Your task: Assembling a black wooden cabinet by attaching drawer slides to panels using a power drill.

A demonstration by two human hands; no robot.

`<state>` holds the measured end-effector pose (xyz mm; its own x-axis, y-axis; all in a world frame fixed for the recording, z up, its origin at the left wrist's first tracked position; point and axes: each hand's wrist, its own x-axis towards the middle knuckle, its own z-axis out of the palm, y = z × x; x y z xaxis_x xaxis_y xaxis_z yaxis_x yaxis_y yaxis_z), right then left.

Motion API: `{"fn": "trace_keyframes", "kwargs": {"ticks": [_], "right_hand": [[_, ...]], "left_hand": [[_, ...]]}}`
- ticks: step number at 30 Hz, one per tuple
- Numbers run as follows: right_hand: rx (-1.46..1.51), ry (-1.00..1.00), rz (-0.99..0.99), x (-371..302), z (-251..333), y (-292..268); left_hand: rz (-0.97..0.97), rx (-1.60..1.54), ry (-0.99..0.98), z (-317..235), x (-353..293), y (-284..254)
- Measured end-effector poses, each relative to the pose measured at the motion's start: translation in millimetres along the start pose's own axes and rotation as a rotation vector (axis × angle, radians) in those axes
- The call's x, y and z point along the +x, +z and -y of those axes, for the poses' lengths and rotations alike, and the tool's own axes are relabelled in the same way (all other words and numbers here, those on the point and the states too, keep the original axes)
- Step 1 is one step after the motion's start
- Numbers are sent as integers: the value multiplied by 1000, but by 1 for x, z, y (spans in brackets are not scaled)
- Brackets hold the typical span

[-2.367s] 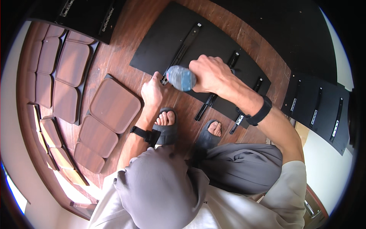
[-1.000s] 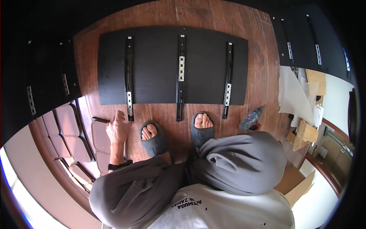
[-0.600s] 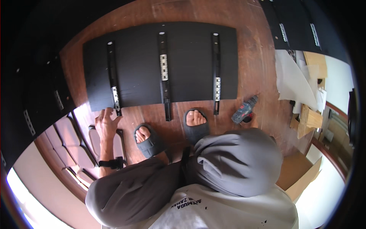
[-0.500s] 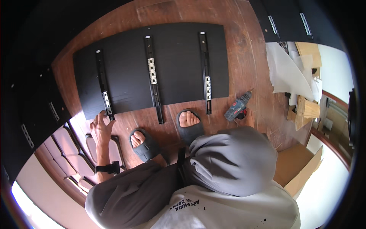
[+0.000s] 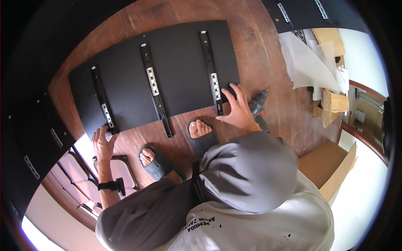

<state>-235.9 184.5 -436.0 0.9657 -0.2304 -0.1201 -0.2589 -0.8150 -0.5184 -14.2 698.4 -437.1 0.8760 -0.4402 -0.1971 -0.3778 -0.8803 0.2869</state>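
Observation:
A flat black panel [image 5: 121, 90] lies on the floor in front of my feet, with three drawer slides fixed across it. The left drawer slide [image 5: 99, 90], the middle drawer slide [image 5: 146, 56] and the right drawer slide [image 5: 205, 46] are black with pale metal perforated sections, and their near ends reach the panel's near edge or overhang it. My left hand [image 5: 103, 144] is at the panel's near-left corner, thumb and fingers apart beside the left slide's end. At the near-right corner my right hand [image 5: 238, 111] spreads its fingers around the right slide's end; firm contact is unclear.
A cordless drill [image 5: 259, 104] lies on the wooden floor [image 5: 259, 50] right of my right hand. Black panels with metal rails stand at left [image 5: 35, 125] and far right [image 5: 293, 16]. A cardboard box [image 5: 320, 165], wood scraps [image 5: 335, 102] and white foam sheet [image 5: 303, 58] lie at right.
My right hand has left the drill and moved forward and left to the right slide's near end. In the view, the panel sits slightly farther left; my left hand stays at its corner.

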Motion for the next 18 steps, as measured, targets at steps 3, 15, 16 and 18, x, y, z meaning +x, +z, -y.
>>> {"fn": "trace_keyframes", "kwargs": {"ticks": [3, 15, 16, 18], "right_hand": [[-64, -9, -41, 6, -7, 1], [21, 71, -175, 17, -29, -3], [208, 169, -255, 20, -37, -2], [293, 438, -343, 28, -56, -1]], "left_hand": [[43, -15, -29, 2, 3, -3], [166, -96, -148, 11, 15, -11], [129, -98, -127, 19, 13, -13], [-81, -124, -57, 40, 11, -14]]}}
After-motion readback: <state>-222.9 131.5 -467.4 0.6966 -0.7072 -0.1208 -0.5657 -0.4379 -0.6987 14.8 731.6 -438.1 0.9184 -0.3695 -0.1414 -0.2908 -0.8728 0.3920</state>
